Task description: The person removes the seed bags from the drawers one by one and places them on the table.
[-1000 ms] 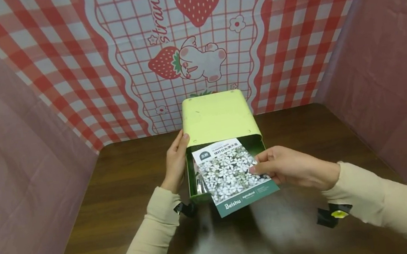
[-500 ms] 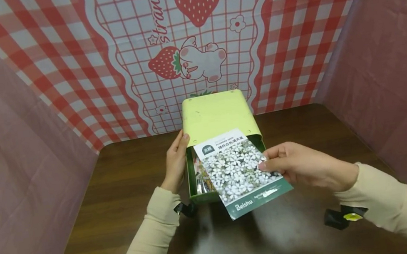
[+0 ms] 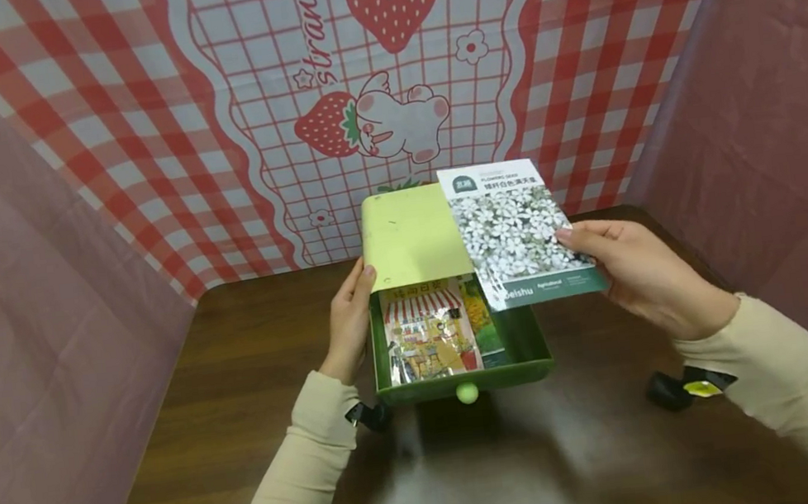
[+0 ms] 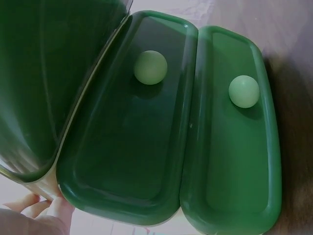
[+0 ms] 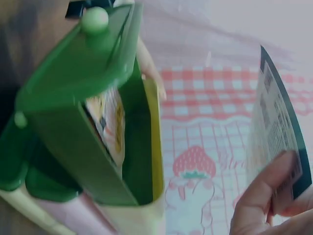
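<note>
My right hand (image 3: 639,275) pinches a flower seed packet (image 3: 509,227) by its right edge, thumb on the printed front. Held in the air, the packet overlaps the right part of the yellow top of a small drawer cabinet (image 3: 410,239). Below it, the cabinet's top green drawer (image 3: 420,391) is pulled out. Inside lie a pink packet with a striped-awning picture (image 3: 428,332) and a green-and-orange packet (image 3: 485,322). My left hand (image 3: 345,325) rests along the cabinet's left side, fingers mostly straight. In the right wrist view the packet (image 5: 279,127) shows its printed back.
Two lower green drawers with round knobs, a middle one (image 4: 122,147) and a bottom one (image 4: 239,171), are closed. The cabinet stands on a dark wooden table (image 3: 260,435). A strawberry-print cloth (image 3: 263,135) hangs behind, with pink cloth (image 3: 19,287) at both sides.
My right hand has lifted the seed packet up and to the right, away from over the drawer, uncovering the packets inside. The left hand has stayed at the cabinet's side.
</note>
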The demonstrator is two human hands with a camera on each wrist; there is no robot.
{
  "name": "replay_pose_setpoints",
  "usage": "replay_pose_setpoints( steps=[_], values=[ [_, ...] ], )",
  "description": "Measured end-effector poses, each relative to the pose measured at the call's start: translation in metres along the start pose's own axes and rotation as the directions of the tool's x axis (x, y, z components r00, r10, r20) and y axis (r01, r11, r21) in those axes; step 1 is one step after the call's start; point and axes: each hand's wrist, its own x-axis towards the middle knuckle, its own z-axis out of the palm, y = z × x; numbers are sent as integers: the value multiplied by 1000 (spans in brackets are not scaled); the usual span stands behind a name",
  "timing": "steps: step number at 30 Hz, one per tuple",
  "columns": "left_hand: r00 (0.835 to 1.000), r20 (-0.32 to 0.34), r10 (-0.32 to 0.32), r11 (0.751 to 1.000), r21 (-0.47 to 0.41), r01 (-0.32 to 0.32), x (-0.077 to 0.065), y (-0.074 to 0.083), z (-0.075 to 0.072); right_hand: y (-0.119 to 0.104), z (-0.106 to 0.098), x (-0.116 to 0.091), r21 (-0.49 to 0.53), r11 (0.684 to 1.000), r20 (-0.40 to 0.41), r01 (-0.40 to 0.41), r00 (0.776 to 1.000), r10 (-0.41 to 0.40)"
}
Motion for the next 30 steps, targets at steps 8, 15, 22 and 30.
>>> replay_pose_setpoints(
  steps=[8,15,22,30],
  values=[
    [1000,4,2,1000,-4,-2,-2,1,0,2,-17,19,58,995,-162,85,984,-75],
    [1000,11,8,1000,-19,-8,-2,1,0,14,-29,48,92,983,-288,156,950,-124],
    [1000,13,6,1000,-12,-6,-4,-1,0,33,-42,84,176,961,-414,214,902,-125],
    [999,31,12,998,-57,-10,-1,-1,0,62,-61,124,161,956,-542,244,832,-121]
  ],
)
